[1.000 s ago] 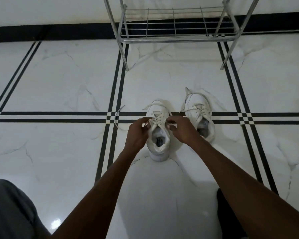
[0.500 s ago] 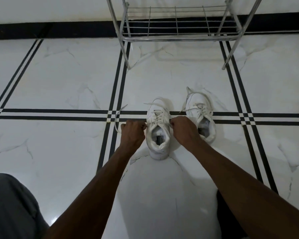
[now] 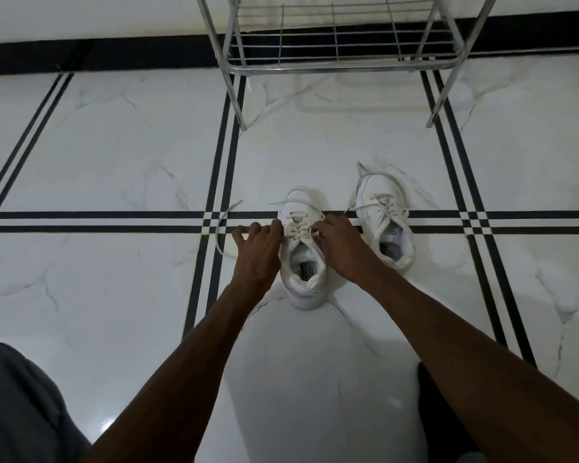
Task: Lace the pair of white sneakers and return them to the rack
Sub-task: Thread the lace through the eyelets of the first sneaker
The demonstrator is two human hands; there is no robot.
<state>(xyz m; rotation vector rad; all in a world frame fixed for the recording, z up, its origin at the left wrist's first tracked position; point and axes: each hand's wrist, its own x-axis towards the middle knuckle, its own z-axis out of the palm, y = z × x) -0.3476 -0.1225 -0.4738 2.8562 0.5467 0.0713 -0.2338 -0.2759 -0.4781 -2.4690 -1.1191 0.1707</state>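
Two white sneakers stand side by side on the marble floor, toes pointing away from me. The left sneaker [image 3: 303, 269] sits between my hands. My left hand [image 3: 257, 250] rests against its left side, fingers pinched on the lace, whose loose end [image 3: 222, 228] trails out over the floor to the left. My right hand [image 3: 340, 245] is at the right side of the tongue, fingers closed on the other lace strand. The right sneaker [image 3: 385, 218] stands untouched just to the right, its laces loose.
A chrome wire shoe rack [image 3: 338, 58] stands against the wall straight ahead, its lowest shelf bare, legs on the floor. Black inlay stripes cross the white floor. My grey-clad knee [image 3: 17, 406] is at the lower left, a dark shape [image 3: 442, 412] at the lower right.
My left hand slid outward to the left, drawing its lace strand sideways. The right hand stayed by the tongue. Neither sneaker shifted.
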